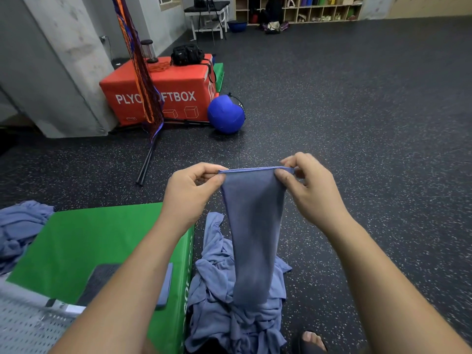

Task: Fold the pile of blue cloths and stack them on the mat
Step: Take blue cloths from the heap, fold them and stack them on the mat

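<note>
Pinching a blue cloth (255,226) by its top corners, left hand (190,190) and right hand (310,185) hold it hanging. Cloth pile (229,302) lies at six o'clock, green mat (89,241) at eight.

Both hands (251,186) pinch a blue cloth (255,233) above the pile (229,302).

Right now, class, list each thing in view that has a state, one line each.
Held blue cloth, hanging, top edge stretched between both hands.
Left hand, pinching one top corner.
Right hand, pinching the other top corner.
Green mat, lying flat.
Pile of blue cloths, crumpled on the floor beside the mat.
Second heap of blue cloths, crumpled at the mat's left edge.
</note>
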`<state>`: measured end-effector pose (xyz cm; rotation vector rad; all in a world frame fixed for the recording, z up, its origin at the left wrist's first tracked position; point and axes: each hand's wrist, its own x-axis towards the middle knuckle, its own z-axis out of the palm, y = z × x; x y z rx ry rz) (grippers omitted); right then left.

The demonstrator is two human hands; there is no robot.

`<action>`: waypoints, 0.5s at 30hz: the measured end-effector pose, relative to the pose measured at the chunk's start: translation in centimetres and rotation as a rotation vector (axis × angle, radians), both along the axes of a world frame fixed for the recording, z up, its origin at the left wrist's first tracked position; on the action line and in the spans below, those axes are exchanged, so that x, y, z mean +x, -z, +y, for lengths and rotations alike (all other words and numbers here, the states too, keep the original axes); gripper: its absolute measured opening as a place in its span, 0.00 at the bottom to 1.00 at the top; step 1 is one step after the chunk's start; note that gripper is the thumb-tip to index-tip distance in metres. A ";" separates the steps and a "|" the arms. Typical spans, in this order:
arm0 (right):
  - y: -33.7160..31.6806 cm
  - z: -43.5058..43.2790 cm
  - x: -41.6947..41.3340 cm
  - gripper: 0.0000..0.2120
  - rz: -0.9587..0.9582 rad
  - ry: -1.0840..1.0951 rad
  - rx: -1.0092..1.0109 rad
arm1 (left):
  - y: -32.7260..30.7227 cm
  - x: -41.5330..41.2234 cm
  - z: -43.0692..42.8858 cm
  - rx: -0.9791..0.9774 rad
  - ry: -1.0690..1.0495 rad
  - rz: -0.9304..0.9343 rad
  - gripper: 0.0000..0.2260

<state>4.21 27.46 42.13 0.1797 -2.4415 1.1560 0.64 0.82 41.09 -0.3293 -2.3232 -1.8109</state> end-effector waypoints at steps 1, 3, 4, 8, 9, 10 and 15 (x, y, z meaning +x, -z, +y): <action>0.0 0.0 0.2 0.09 -0.041 -0.001 -0.030 | 0.1 0.0 0.1 -0.004 -0.001 0.002 0.06; -0.4 -0.1 0.6 0.09 -0.038 -0.002 -0.065 | 0.0 0.0 0.3 -0.001 -0.001 0.013 0.06; -0.7 -0.1 0.7 0.09 -0.026 -0.010 -0.076 | -0.1 0.1 0.4 0.002 0.004 0.014 0.07; -1.4 -0.8 1.2 0.17 -0.072 -0.134 -0.031 | -0.1 0.6 1.3 -0.028 0.080 0.018 0.07; -1.4 -1.1 1.3 0.22 -0.066 -0.165 0.035 | -0.1 0.7 1.5 -0.040 0.103 0.019 0.07; -1.3 -1.5 1.3 0.27 -0.063 -0.195 0.100 | 0.0 0.7 1.7 -0.048 0.126 0.017 0.07; -0.6 -2.5 1.0 0.17 -0.121 -0.294 0.120 | 0.3 1.2 2.7 -0.073 0.216 0.008 0.05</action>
